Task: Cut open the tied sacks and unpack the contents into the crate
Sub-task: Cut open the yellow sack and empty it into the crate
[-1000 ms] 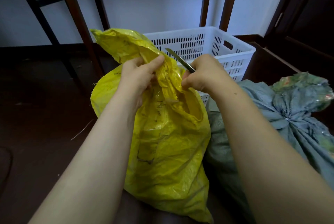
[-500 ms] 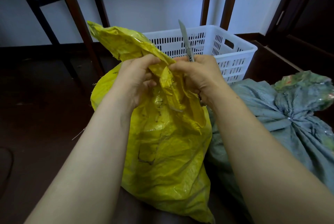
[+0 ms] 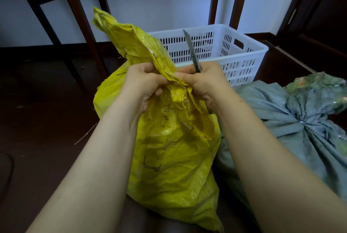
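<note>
Yellow sack (image 3: 169, 153): neck pinched by left hand (image 3: 144, 84), right hand (image 3: 202, 82) (knife (image 3: 191, 50) too, blade up); crate (image 3: 244, 59) behind.

Both hands gripped the yellow sack (image 3: 169, 148) neck: left hand (image 3: 144, 84), right hand (image 3: 202, 80) also holding knife (image 3: 191, 52) upright. White crate (image 3: 242, 59) behind; tied grey-green sack (image 3: 293, 120) at right.

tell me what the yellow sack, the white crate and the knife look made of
Yellow sack: probably woven plastic, slightly glossy; it crinkles and catches light. White crate: moulded rigid plastic, matte, with slotted walls. Knife: blade looks like dull grey metal; the handle is hidden in the right hand.
</note>
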Demonstrator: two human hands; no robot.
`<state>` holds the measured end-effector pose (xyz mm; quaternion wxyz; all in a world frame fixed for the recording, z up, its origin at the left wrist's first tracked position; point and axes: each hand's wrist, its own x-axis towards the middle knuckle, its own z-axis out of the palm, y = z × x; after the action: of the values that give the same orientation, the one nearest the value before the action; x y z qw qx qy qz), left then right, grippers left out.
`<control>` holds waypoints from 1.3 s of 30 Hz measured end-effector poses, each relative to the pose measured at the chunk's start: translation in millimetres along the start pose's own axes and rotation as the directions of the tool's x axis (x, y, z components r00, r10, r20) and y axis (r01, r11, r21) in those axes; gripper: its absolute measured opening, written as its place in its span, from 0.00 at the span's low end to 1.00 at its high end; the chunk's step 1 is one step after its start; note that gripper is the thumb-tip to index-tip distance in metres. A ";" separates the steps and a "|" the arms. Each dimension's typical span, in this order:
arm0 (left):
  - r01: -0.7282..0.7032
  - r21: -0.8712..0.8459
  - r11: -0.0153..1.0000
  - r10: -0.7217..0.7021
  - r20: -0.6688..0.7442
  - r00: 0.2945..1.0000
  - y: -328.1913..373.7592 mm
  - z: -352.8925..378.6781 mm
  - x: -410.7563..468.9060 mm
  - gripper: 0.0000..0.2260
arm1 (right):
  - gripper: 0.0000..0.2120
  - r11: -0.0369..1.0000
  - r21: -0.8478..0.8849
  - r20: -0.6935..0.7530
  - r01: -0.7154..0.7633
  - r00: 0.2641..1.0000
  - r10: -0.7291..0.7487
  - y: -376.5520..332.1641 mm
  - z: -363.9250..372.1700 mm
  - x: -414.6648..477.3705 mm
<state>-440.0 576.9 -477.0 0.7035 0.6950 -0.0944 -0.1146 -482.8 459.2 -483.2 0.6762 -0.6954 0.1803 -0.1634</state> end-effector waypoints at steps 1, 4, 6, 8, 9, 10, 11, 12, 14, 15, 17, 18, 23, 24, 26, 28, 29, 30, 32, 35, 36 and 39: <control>0.004 -0.011 1.000 -0.004 -0.008 1.000 0.8 0.5 -0.5 0.07 | 0.05 1.000 -0.001 -0.046 -0.010 0.999 0.010 0.1 -0.3 2.8; 0.033 -0.054 0.998 -0.037 -0.084 0.996 3.8 -3.0 2.8 0.07 | 0.07 0.995 0.097 -0.256 -0.018 0.966 0.043 -1.2 -13.4 12.8; 0.029 -0.008 1.000 -0.029 -0.123 0.992 3.7 -3.6 4.3 0.09 | 0.09 0.996 0.090 -0.353 0.021 0.936 0.012 0.0 -22.9 15.3; 0.014 0.042 0.999 -0.007 -0.146 0.989 3.6 -0.2 4.0 0.09 | 0.08 0.999 0.022 -0.349 0.039 0.937 -0.029 3.1 -25.4 15.5; 0.005 0.029 1.000 -0.001 -0.150 0.989 4.6 1.6 3.9 0.08 | 0.07 0.999 0.000 -0.332 0.049 0.942 -0.046 3.5 -24.4 15.4; 0.001 -0.009 1.000 -0.002 -0.148 0.989 8.0 3.0 3.0 0.06 | 0.08 0.998 -0.011 -0.315 0.063 0.947 -0.063 3.4 -23.3 15.5; -0.007 -0.065 0.998 -0.001 -0.136 0.991 11.5 3.3 2.7 0.11 | 0.10 0.997 -0.019 -0.296 0.075 0.952 -0.077 2.9 -22.1 16.1; -0.012 -0.126 0.992 -0.002 -0.112 0.994 14.7 2.4 3.2 0.19 | 0.11 0.996 -0.026 -0.279 0.082 0.956 -0.086 2.5 -20.4 16.9; -0.069 -0.146 0.987 0.057 -0.083 0.995 17.8 1.8 3.2 0.28 | 0.13 0.994 -0.061 -0.267 0.092 0.958 -0.105 2.0 -16.8 18.6; -0.110 -0.108 0.988 0.100 -0.093 0.991 17.4 1.9 2.9 0.30 | 0.12 0.991 -0.090 -0.273 0.096 0.955 -0.117 1.9 -16.2 19.1; -0.173 0.001 0.985 0.171 -0.169 0.971 13.8 0.4 4.9 0.28 | 0.08 0.988 -0.120 -0.321 0.100 0.937 -0.134 2.9 -17.7 20.3; -0.196 0.074 0.978 0.207 -0.214 0.954 11.6 -1.5 7.3 0.26 | 0.04 0.989 -0.113 -0.351 0.099 0.927 -0.133 3.5 -19.3 21.3; -0.187 0.325 0.927 0.288 -0.298 0.910 7.0 -2.9 10.3 0.23 | 0.06 0.985 -0.161 -0.331 0.058 0.937 -0.109 5.9 -20.7 18.6; -0.148 0.291 0.945 0.232 -0.283 0.930 8.7 -3.3 10.6 0.26 | 0.07 0.984 -0.168 -0.306 0.054 0.946 -0.104 5.1 -21.3 17.7; -0.076 0.139 0.987 0.104 -0.207 0.973 12.7 -3.1 10.8 0.29 | 0.06 0.985 -0.163 -0.249 0.060 0.963 -0.100 0.6 -22.1 15.1; -0.077 0.065 0.995 0.086 -0.154 0.984 15.2 -1.5 9.8 0.30 | 0.07 0.987 -0.137 -0.193 0.083 0.975 -0.109 -3.8 -21.3 11.8; -0.114 0.062 0.992 0.122 -0.161 0.979 13.6 -0.7 9.7 0.27 | 0.09 0.990 -0.111 -0.163 0.091 0.981 -0.109 -5.3 -19.7 10.1; -0.156 0.068 0.985 0.166 -0.187 0.968 11.2 -0.9 10.4 0.22 | 0.09 0.991 -0.095 -0.134 0.098 0.985 -0.110 -5.6 -18.1 9.0; -0.175 0.095 0.980 0.194 -0.246 0.950 7.9 -3.6 11.8 0.19 | 0.08 0.975 -0.179 -0.118 0.130 0.981 -0.152 -2.6 -17.7 9.6; -0.155 0.185 0.970 0.204 -0.282 0.937 8.0 -9.5 16.7 0.32 | 0.10 0.959 -0.258 -0.232 0.118 0.956 -0.180 1.2 -24.3 14.8; -0.166 0.261 0.951 0.242 -0.291 0.926 6.9 -10.1 17.3 0.35 | 0.10 0.959 -0.264 -0.259 0.104 0.950 -0.174 2.0 -25.5 16.4; -0.218 0.613 0.759 0.436 -0.231 0.870 4.6 -7.5 9.4 0.48 | 0.09 0.954 -0.288 -0.247 0.080 0.957 -0.154 1.9 -23.3 16.1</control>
<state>-428.7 581.3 -472.8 0.4779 0.8530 -0.1157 0.1751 -479.6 431.1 -484.6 0.5317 -0.7635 0.2488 -0.2691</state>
